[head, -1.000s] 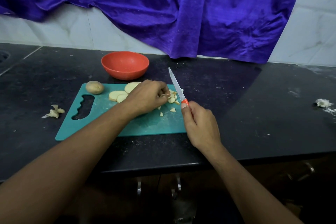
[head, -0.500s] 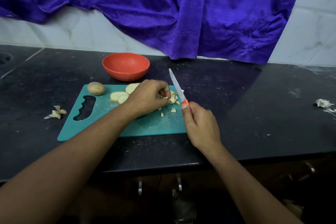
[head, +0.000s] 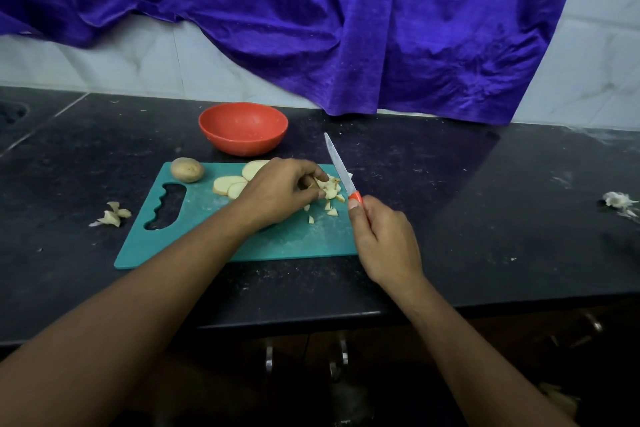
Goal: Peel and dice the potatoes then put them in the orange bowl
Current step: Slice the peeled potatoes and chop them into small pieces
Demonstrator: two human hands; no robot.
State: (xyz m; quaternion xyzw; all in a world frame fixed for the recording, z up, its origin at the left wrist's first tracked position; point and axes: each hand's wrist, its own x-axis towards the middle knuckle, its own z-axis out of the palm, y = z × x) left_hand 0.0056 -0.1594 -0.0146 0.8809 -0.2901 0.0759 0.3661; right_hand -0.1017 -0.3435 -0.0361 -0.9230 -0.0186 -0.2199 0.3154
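A teal cutting board (head: 291, 239) lies on the black counter. On its far left corner sits a whole unpeeled potato (head: 187, 169). Peeled potato slices (head: 230, 184) lie in the middle of the board. A small heap of diced potato pieces (head: 330, 188) lies at the right end, with a few loose bits nearer me. My left hand (head: 280, 192) rests curled over the dice, fingertips pinching some pieces. My right hand (head: 384, 239) grips the orange handle of a knife (head: 341, 170), blade raised and pointing away. The orange bowl (head: 243, 128) stands just behind the board.
Potato peel scraps (head: 112, 215) lie on the counter left of the board. A white crumpled scrap (head: 618, 200) sits at the far right. A purple cloth (head: 346, 28) hangs on the tiled wall. The counter's front edge runs below my forearms.
My left hand's fingers have curled tighter over the diced pieces. The knife and my right hand have stayed almost still; the view has shifted slightly.
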